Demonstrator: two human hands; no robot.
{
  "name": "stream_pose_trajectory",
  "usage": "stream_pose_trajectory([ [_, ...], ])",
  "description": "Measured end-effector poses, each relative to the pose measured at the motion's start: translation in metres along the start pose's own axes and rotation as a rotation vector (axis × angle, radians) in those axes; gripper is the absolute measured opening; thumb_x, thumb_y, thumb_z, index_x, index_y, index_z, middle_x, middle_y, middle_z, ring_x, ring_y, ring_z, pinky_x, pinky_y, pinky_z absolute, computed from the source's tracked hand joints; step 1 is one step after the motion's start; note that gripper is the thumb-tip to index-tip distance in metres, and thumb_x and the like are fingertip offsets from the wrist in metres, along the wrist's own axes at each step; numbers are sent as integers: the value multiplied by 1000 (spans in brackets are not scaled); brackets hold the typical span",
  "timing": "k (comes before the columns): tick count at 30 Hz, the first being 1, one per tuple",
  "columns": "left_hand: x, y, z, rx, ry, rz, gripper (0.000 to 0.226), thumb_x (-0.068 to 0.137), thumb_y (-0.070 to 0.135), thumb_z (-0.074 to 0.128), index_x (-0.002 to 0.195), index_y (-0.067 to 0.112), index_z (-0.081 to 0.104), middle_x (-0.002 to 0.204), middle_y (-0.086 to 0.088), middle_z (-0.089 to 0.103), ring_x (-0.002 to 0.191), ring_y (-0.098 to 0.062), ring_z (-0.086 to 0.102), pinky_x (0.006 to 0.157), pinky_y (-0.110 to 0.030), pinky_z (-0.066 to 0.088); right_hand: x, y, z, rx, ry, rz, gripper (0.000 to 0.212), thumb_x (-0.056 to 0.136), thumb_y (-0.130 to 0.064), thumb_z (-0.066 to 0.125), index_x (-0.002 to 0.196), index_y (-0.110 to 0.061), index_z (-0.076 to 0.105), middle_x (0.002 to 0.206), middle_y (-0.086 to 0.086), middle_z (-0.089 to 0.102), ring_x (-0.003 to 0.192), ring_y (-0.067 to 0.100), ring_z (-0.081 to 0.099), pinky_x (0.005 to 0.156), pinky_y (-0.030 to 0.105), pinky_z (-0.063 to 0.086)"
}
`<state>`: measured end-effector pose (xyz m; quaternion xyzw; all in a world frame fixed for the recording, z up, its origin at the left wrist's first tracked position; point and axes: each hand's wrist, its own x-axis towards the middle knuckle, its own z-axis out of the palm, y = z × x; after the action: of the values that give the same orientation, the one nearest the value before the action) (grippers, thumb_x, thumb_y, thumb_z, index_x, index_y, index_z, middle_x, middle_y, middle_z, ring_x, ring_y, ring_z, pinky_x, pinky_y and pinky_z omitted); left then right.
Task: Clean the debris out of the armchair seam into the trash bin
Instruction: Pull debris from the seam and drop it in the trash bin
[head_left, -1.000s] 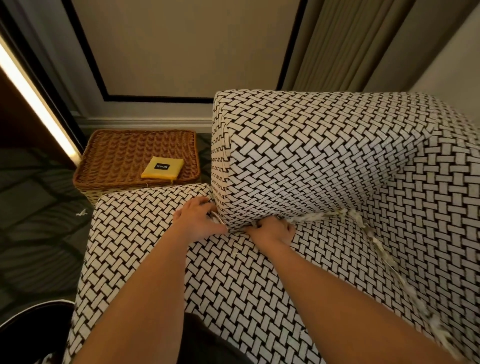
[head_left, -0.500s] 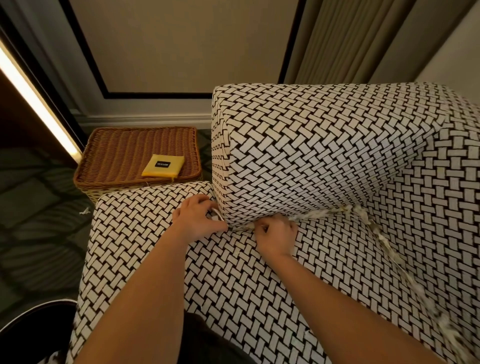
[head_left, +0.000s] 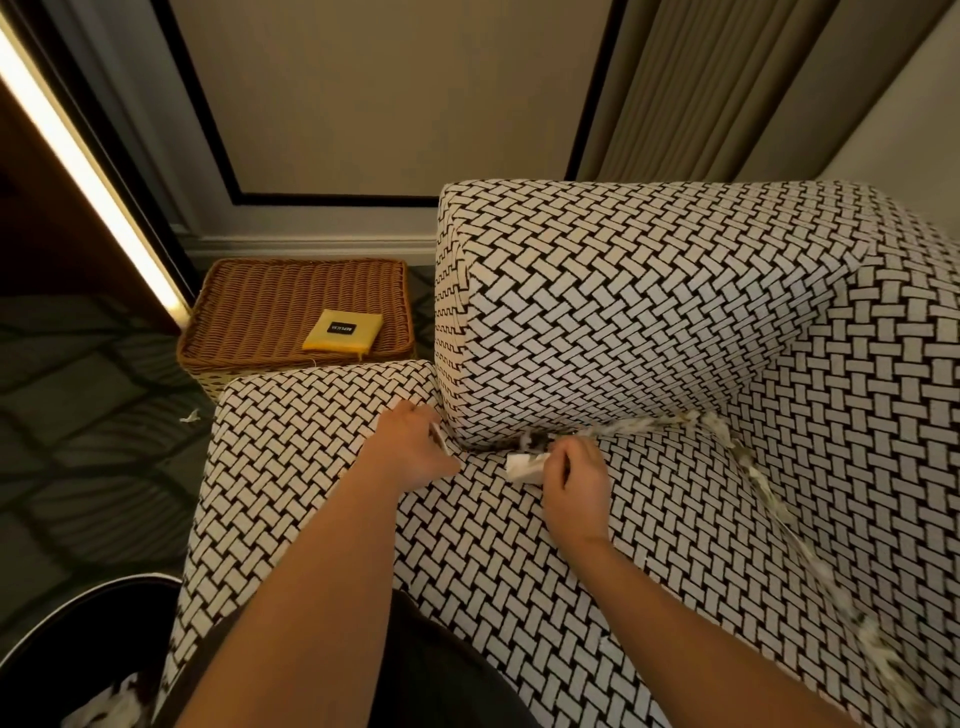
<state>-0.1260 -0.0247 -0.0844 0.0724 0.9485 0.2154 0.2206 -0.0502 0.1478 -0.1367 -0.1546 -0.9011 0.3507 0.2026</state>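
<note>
I look down on an armchair (head_left: 649, 322) covered in black-and-white woven-pattern fabric. Whitish paper debris (head_left: 748, 457) lines the seam between the seat and the armrest and runs on along the backrest seam to the lower right. My left hand (head_left: 410, 447) rests on the seat at the armrest's front corner, closed on white scraps. Just off the seam, my right hand (head_left: 574, 483) pinches a crumpled white paper piece (head_left: 525, 466). A dark trash bin (head_left: 72, 654) with white scraps inside stands on the floor at the lower left.
A wicker basket (head_left: 260, 317) with a yellow packet (head_left: 343, 330) on it stands on the floor left of the armrest. One white scrap (head_left: 190, 415) lies on the dark patterned carpet. A wall, curtains and a lit strip are behind.
My right hand has pulled back out of the seam with a white paper piece pinched in its fingers. My left hand has stayed at the armrest corner.
</note>
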Motion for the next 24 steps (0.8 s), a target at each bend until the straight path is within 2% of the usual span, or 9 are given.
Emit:
stream_pose_trajectory([
  [2,-5,3,2,47,-5,-39,65,75,28,68,131,17,38,125,-9,38,119,-28,38,98,-39,42,-3,2,-3,-50,-38,-30,23,89,-2,50,68,-12,48,75,-1,49,75,15,44,66,19,35],
  [5,-11,7,7,41,-19,-95,65,78,23,65,133,16,31,134,-12,31,124,-32,35,100,-43,40,-4,2,-1,-131,-77,-30,19,87,-8,55,71,-14,46,77,-2,48,77,14,42,69,23,37],
  [7,-15,10,10,79,-24,-132,72,80,36,61,139,17,23,143,-13,22,130,-35,29,103,-46,38,-3,1,2,-205,-78,-21,4,89,-15,54,86,-12,53,86,-1,52,84,14,45,74,27,44],
  [10,-20,17,15,198,24,-186,77,85,60,40,144,19,14,150,-11,14,135,-36,23,99,-49,38,0,-2,6,-329,-71,-15,28,92,-30,49,110,-10,57,103,5,59,96,19,52,83,32,47],
  [13,-23,20,18,315,119,-243,68,90,60,26,142,17,16,141,-13,28,118,-32,45,76,-42,48,8,-8,12,-494,-100,67,44,89,-47,47,111,-11,61,110,7,59,101,22,54,82,34,41],
  [16,-19,20,20,305,137,-328,64,90,58,29,136,14,20,120,-14,50,96,-26,57,57,-34,45,18,-19,17,-575,-134,210,48,83,-54,50,104,-14,65,111,5,59,103,22,53,84,33,35],
  [18,-18,20,22,328,127,-357,60,92,54,30,132,10,22,106,-11,58,79,-23,58,50,-32,43,25,-24,20,-596,-169,283,47,81,-52,53,100,-12,65,110,5,59,103,23,53,86,34,34],
  [22,-16,20,28,402,91,-284,43,97,31,34,129,3,31,105,-4,47,57,-16,46,42,-26,34,36,-26,24,-633,-236,326,38,83,-48,54,99,-15,64,104,4,63,98,21,56,84,33,34],
  [24,-12,19,30,373,90,-264,43,96,25,39,131,3,30,98,-2,45,59,-15,45,41,-26,30,40,-26,25,-618,-250,340,29,86,-42,53,99,-18,64,104,3,64,99,20,55,86,34,33],
])
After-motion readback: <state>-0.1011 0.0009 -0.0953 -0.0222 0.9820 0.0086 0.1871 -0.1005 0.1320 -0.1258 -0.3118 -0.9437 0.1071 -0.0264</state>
